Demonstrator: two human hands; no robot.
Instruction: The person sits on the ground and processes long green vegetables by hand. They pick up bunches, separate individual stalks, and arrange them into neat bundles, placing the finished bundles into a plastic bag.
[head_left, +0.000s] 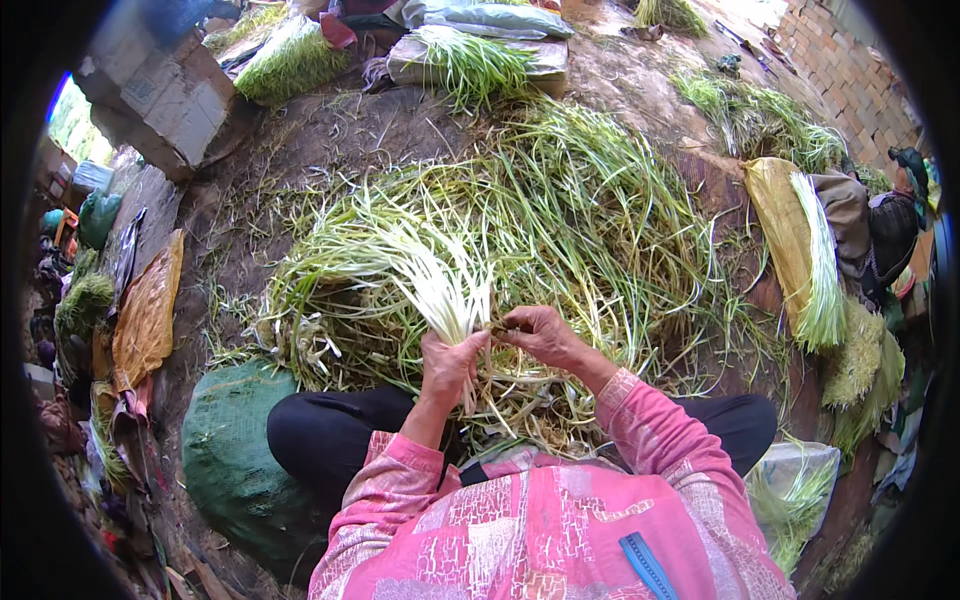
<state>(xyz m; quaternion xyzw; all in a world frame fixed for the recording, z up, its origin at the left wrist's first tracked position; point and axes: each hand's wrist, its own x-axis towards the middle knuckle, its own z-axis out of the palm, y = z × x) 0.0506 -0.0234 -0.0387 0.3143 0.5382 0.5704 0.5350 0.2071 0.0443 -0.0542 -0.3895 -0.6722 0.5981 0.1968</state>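
Observation:
My left hand is closed around a bunch of long chive-like stalks. Their white ends are gathered at my fist, and the paler strands fan out up and to the left. Close beside the fist, the thumb and fingers of my right hand pinch a thin, brownish bit of stalk at the bunch's right edge; its exact shape is partly hidden by my fingers. Beneath both hands spreads a large loose heap of green stalks, with yellowed, dry trimmings lying between my crossed legs.
A green woven sack rests against my left knee. Sorted bundles lie on a pale block ahead and on a yellow sack at right, near a person. A concrete block stands at upper left; a plastic bag sits at lower right.

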